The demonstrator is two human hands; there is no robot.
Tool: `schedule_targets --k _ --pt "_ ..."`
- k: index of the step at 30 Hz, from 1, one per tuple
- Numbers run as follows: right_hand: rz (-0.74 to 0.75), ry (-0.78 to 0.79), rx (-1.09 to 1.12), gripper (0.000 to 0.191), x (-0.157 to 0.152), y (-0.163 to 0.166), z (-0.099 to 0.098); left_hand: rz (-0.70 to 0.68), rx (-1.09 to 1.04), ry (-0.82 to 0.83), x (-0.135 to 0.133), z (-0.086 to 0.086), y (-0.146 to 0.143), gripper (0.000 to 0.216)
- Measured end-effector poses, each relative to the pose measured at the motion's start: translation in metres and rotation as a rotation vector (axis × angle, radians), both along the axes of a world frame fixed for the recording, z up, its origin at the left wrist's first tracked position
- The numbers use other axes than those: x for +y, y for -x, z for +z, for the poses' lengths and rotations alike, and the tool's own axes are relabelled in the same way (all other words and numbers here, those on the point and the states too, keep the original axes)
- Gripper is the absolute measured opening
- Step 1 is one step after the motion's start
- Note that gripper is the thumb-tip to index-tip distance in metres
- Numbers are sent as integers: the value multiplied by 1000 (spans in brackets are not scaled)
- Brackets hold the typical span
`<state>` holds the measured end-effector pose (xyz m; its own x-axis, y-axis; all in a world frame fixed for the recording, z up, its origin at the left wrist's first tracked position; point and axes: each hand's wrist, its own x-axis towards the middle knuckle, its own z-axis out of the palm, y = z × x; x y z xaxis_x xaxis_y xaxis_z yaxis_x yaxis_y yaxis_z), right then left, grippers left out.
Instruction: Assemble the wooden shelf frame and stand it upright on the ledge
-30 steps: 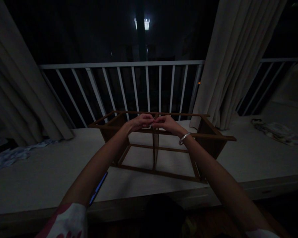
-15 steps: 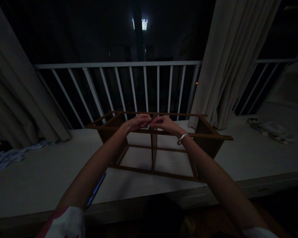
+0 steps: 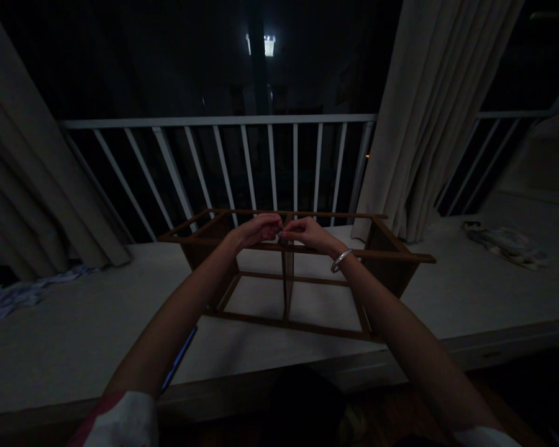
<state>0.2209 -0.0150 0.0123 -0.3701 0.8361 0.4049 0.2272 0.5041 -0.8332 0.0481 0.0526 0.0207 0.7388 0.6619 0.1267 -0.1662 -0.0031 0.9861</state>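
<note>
Two bare hands, close together over the brown wooden open-sided frame [image 3: 287, 288], and that's where all the work is! The frame lies on the broad pale ledge [image 3: 97, 329], its upper front rail running right beneath the wrists, its upright middle board just below the fingers. Left hand [image 3: 261, 230] here, above the frame's middle and a touch to its left, fingers bent, palm turned inward. Right hand [image 3: 306, 231] facing it, just right of that middle board, thumb and fingers drawn toward a pinch, a shiny silver-coloured bangle [image 3: 341, 261] round the wrist. It's very dim at the fingertips, so whether either hand grips some small piece, one cannot tell.

Around the frame now: near its front left corner, partly behind the left forearm, a thin dark slab with a lit bluish screen [image 3: 179, 359]. Behind the frame, a white barred railing [image 3: 223, 120]. Beyond its left end, crumpled blue-and-white cloth [image 3: 23, 295]; beyond its right end, a pale rumpled bundle [image 3: 507, 244]. And pale beige curtains [image 3: 414, 124] hang on both sides of the frame, further back.
</note>
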Motion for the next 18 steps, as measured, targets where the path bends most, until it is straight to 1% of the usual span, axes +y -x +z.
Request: schedule_targets --k 5,8,13,18 --pt "4 10 -12 35 0 -1 0 -39 33 -87 -5 2 2 22" --pt "14 12 -17 35 0 0 0 -48 59 -109 -6 2 2 24" --pt "17 8 -3 33 2 0 -1 -63 52 -104 -5 2 1 23" --pt "24 -8 7 30 4 -1 -2 -96 23 -60 -5 4 1 16"
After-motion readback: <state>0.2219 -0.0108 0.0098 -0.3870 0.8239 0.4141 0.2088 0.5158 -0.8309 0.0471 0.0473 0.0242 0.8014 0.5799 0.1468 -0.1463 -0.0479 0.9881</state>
